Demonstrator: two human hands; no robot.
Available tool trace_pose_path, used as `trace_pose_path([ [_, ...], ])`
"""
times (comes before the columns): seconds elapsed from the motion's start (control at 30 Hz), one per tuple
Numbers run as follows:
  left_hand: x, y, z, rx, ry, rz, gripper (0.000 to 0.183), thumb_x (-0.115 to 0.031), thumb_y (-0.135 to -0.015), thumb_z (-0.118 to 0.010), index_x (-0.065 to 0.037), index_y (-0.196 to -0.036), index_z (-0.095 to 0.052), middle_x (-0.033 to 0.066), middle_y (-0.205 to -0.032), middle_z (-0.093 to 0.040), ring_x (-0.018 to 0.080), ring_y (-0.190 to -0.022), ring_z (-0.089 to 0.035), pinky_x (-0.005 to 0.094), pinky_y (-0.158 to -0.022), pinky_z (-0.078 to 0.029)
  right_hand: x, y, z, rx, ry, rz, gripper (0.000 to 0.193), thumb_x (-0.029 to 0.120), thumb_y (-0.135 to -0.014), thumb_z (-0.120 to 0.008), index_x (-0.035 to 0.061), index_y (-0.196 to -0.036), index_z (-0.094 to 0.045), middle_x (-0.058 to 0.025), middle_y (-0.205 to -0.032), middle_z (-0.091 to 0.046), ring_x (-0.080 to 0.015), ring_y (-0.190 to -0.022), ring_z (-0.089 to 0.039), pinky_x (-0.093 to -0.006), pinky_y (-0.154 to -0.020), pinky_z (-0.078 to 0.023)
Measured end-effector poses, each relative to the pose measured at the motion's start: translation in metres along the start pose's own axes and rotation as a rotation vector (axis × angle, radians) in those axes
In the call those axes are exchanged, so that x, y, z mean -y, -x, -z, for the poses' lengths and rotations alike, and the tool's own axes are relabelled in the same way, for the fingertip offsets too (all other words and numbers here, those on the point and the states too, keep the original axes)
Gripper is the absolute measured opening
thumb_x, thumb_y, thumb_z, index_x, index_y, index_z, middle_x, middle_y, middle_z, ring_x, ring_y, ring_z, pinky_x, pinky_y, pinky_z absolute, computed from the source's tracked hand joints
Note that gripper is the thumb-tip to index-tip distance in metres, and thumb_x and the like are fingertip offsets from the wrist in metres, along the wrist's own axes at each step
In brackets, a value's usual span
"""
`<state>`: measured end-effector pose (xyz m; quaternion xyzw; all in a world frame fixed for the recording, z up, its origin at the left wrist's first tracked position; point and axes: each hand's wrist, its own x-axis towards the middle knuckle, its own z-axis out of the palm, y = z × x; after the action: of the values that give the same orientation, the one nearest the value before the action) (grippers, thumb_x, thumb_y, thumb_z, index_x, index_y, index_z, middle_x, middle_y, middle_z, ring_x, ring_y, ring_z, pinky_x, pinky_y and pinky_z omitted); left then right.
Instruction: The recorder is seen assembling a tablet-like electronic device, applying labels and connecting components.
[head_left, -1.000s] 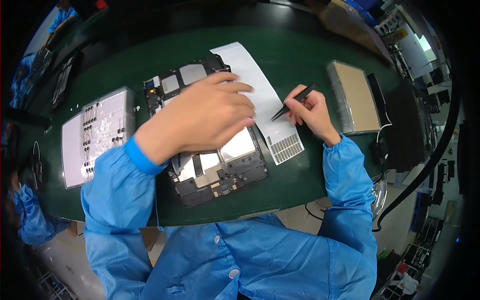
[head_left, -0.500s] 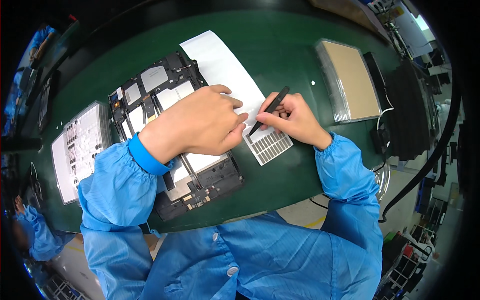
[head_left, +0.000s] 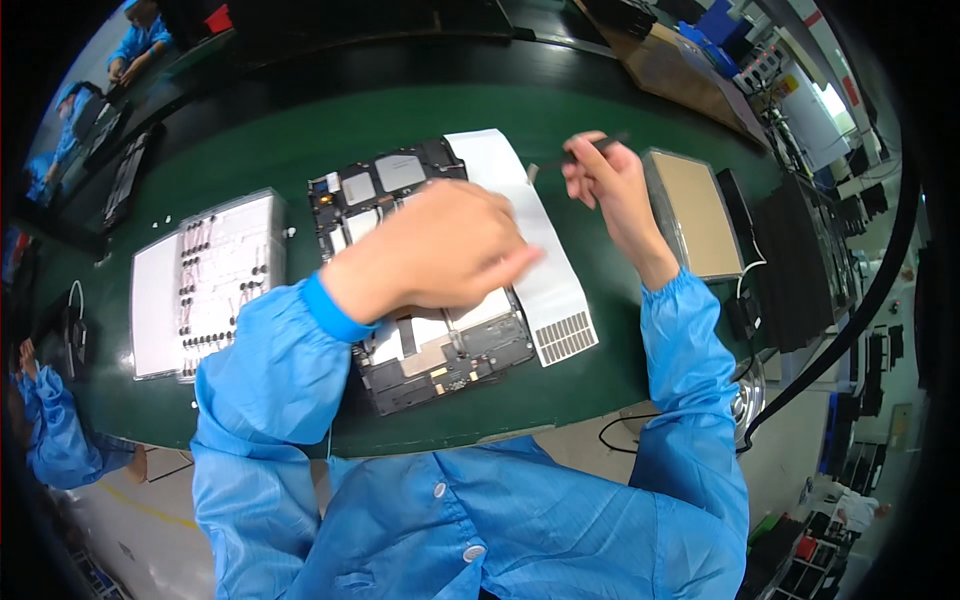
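Observation:
My left hand [head_left: 440,245] hovers over an opened flat device [head_left: 450,360] with a black frame, silver plates and exposed circuit parts. Motion smears its fingers, and the thumb points right. Off to the right, my right hand [head_left: 610,185] is raised, closed round black tweezers [head_left: 580,153], which are blurred. A small greyish piece [head_left: 533,174] shows by the tweezers' tip. Between the hands a long white sheet [head_left: 510,160] lies along the device's right side. Rows of small dark grey rectangular labels [head_left: 566,338] fill its near end.
Clear trays [head_left: 225,260] holding small black parts with wires stand at left beside a white panel [head_left: 158,305]. A tan-topped stack [head_left: 700,220] sits at right, near black sheets [head_left: 800,260]. A thick black cable [head_left: 850,340] hangs at right. Other people [head_left: 140,45] work at far left.
My right hand has lifted the tweezers off the label sheet and moved up and away. My left hand has drawn off the sheet over the device. The whole view has shifted.

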<state>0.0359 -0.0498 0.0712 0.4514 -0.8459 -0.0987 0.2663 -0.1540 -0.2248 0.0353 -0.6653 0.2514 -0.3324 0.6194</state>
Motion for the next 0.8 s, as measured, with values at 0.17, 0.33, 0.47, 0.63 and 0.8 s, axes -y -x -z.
trace_pose_path([
  [0.17,0.016,0.058,0.032,-0.448,-0.168,0.404,0.014,-0.012,-0.092,-0.060,-0.001,-0.084,-0.065,0.0142,-0.089,-0.067,0.0331,-0.084,-0.064,0.0414,-0.073,-0.050,0.018,-0.058,-0.073,0.215,0.097,0.038,0.033,0.037,-0.097,-0.067,0.0045,-0.097,-0.066,-0.0001,-0.077,-0.065,-0.0044,-0.059,-0.059,-0.0175,-0.047,-0.038],
  [0.33,0.032,0.074,0.002,-0.571,-0.188,0.524,0.023,-0.008,-0.092,-0.060,-0.006,-0.114,-0.063,0.0125,-0.129,-0.062,0.0340,-0.109,-0.061,0.0397,-0.096,-0.048,-0.014,-0.075,-0.097,0.286,0.172,0.003,0.036,0.040,-0.098,-0.066,0.0051,-0.090,-0.063,-0.0002,-0.072,-0.063,-0.0058,-0.058,-0.059,-0.0191,-0.052,-0.045],
  [0.47,0.032,0.075,0.006,-0.478,-0.303,0.496,0.026,-0.011,-0.096,-0.057,-0.009,-0.122,-0.064,0.0112,-0.136,-0.060,0.0352,-0.118,-0.058,0.0404,-0.101,-0.045,-0.021,-0.084,-0.098,0.335,0.143,0.054,0.036,0.040,-0.099,-0.063,0.0053,-0.090,-0.062,-0.0001,-0.071,-0.061,-0.0062,-0.057,-0.057,-0.0194,-0.055,-0.046],
  [0.63,0.034,0.074,0.003,-0.463,-0.296,0.487,0.025,-0.012,-0.097,-0.056,-0.009,-0.120,-0.066,0.0097,-0.135,-0.061,0.0332,-0.121,-0.057,0.0417,-0.103,-0.043,-0.020,-0.084,-0.098,0.362,0.154,0.017,0.034,0.038,-0.100,-0.062,0.0057,-0.089,-0.060,0.0004,-0.069,-0.059,-0.0063,-0.056,-0.056,-0.0200,-0.053,-0.046],
  [0.8,0.033,0.070,0.002,-0.442,-0.299,0.481,0.025,-0.012,-0.096,-0.057,-0.010,-0.119,-0.067,0.0093,-0.134,-0.061,0.0325,-0.122,-0.057,0.0422,-0.105,-0.042,-0.019,-0.083,-0.095,0.358,0.159,0.015,0.034,0.038,-0.100,-0.062,0.0059,-0.090,-0.060,0.0005,-0.069,-0.059,-0.0064,-0.055,-0.056,-0.0202,-0.051,-0.046],
])
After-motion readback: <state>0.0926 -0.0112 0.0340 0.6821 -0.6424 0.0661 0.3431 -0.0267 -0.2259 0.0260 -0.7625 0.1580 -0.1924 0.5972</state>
